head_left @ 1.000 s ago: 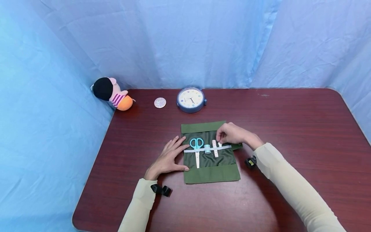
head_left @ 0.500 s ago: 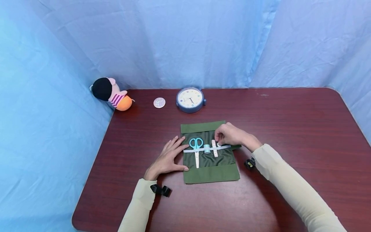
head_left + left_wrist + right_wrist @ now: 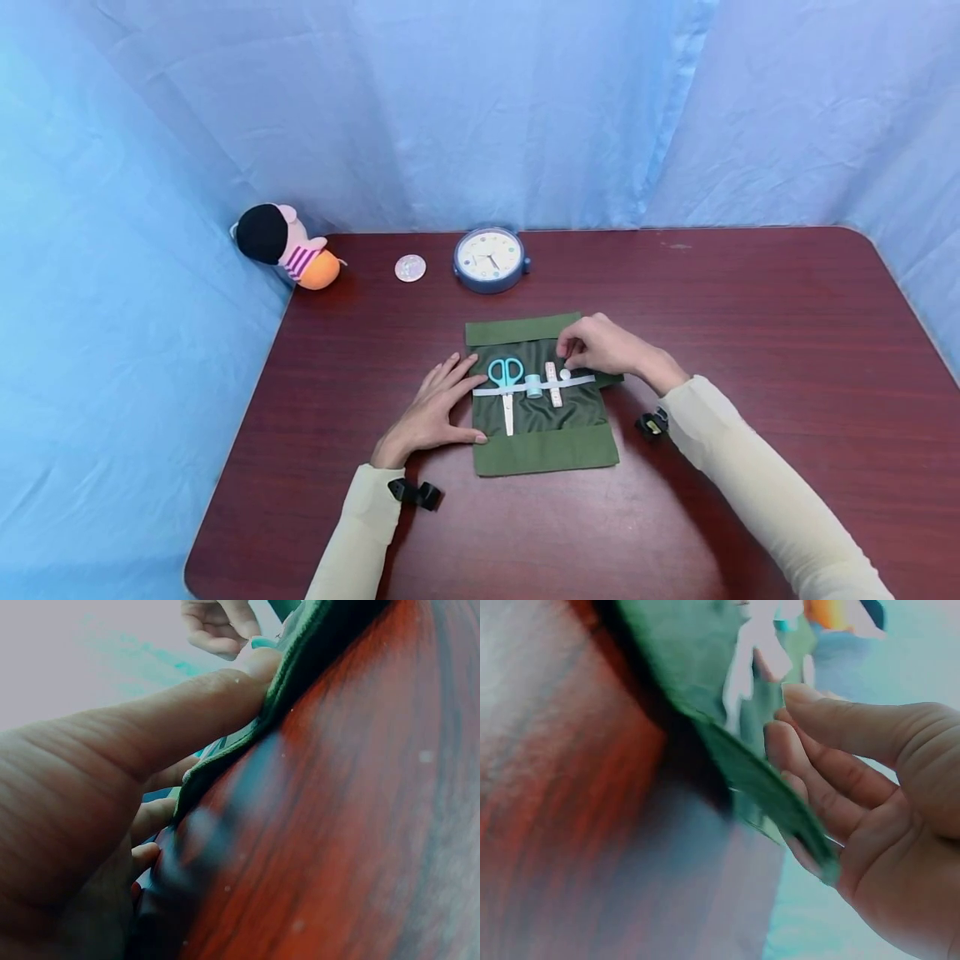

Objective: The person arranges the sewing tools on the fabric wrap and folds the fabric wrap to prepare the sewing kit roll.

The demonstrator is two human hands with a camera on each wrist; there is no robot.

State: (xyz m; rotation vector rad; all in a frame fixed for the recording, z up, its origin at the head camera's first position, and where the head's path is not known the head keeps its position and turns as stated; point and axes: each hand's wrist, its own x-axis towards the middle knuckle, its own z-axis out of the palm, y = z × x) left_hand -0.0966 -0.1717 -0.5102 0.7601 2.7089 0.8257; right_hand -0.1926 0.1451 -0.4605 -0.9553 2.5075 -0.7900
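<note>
An unrolled green fabric sewing roll (image 3: 546,452) lies on the table. A white elastic band across it holds teal-handled scissors (image 3: 506,372), a pale teal thread spool (image 3: 533,386), a pinkish-white tape measure (image 3: 554,385) and a small white round piece (image 3: 566,375), whose kind I cannot tell. My left hand (image 3: 431,414) rests spread on the roll's left edge; in the left wrist view its thumb (image 3: 225,694) presses the border. My right hand (image 3: 603,346) hovers by the white piece, its fingers bent loosely and its thumb (image 3: 840,720) apart from them.
At the back of the dark red table (image 3: 750,350) stand a blue alarm clock (image 3: 490,260) and a shiny round disc (image 3: 410,267). A plush toy (image 3: 288,247) leans at the back left corner. Blue curtains (image 3: 480,117) enclose the table.
My right thumb and fingers have come away from the white round piece, which now shows more fully above the band. My left hand has stayed put on the roll.
</note>
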